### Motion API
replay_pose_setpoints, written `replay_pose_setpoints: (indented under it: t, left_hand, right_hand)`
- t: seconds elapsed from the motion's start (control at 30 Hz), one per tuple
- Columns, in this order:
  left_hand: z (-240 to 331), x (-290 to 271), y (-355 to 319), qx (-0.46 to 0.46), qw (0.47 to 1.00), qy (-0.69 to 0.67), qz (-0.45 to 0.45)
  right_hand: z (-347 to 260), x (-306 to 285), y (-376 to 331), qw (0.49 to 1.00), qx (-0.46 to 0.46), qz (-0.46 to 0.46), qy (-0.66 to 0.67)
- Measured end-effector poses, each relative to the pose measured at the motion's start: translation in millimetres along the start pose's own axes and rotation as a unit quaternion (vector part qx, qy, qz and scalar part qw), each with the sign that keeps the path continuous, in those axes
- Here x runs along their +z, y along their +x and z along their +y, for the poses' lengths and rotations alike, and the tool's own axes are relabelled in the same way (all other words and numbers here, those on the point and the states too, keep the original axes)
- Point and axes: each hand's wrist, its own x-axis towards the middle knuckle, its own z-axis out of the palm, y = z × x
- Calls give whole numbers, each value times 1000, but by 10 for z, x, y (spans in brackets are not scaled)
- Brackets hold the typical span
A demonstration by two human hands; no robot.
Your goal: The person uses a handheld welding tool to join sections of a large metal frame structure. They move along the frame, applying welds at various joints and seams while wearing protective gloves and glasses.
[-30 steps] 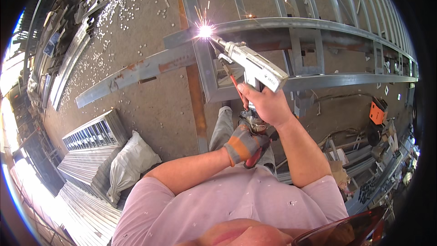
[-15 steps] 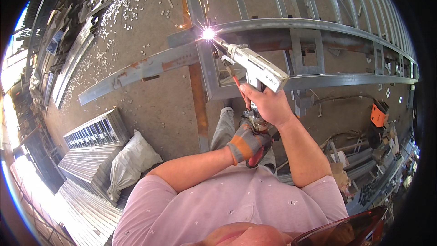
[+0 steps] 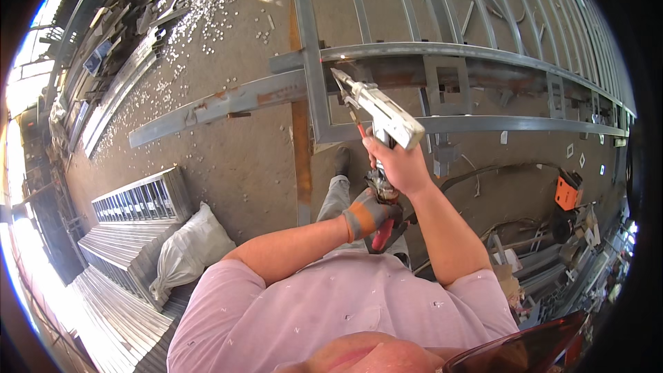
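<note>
Welding gun [image 3: 383,114] sits clenched in your right hand [image 3: 399,164], gloved left hand [image 3: 369,213] gripping its cable below; nozzle touches the steel frame [image 3: 483,54] joint, unlit, seams beyond apparently unwelded.

A white, pistol-shaped welding gun [image 3: 382,112] meets a grey steel frame of bars [image 3: 483,124] streaked with rust-brown, the left hand [image 3: 369,213] wears a grey glove with an orange cuff, the short-sleeved shirt [image 3: 345,318] is pale pink with tiny specks, and the concrete floor [image 3: 228,159] is brown-grey.
</note>
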Motion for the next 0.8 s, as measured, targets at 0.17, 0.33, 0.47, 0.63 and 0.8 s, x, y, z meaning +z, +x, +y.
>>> replay_pose_setpoints:
  t: [0.17, 0.33, 0.47, 0.63, 0.8]
  left_hand:
    - [-223, 204, -54, 60, 989, 131, -17]
    - [-478, 450, -170, 37, 995, 92, -20]
    - [-697, 548, -271, 61, 975, 206, -56]
    - [-1034, 543, -442, 122, 961, 239, -65]
    - [-1343, 394, -873, 183, 928, 323, 30]
  right_hand:
    - [-70, -65, -503, 999, -48, -20, 17]
    - [-52, -92, -934, 993, -107, -45, 20]
    - [-20, -43, -1330, 989, -135, -48, -28]
    - [200, 27, -1712, 985, -168, -30, -32]
    - [560, 9, -2054, 981, -183, 11, -70]
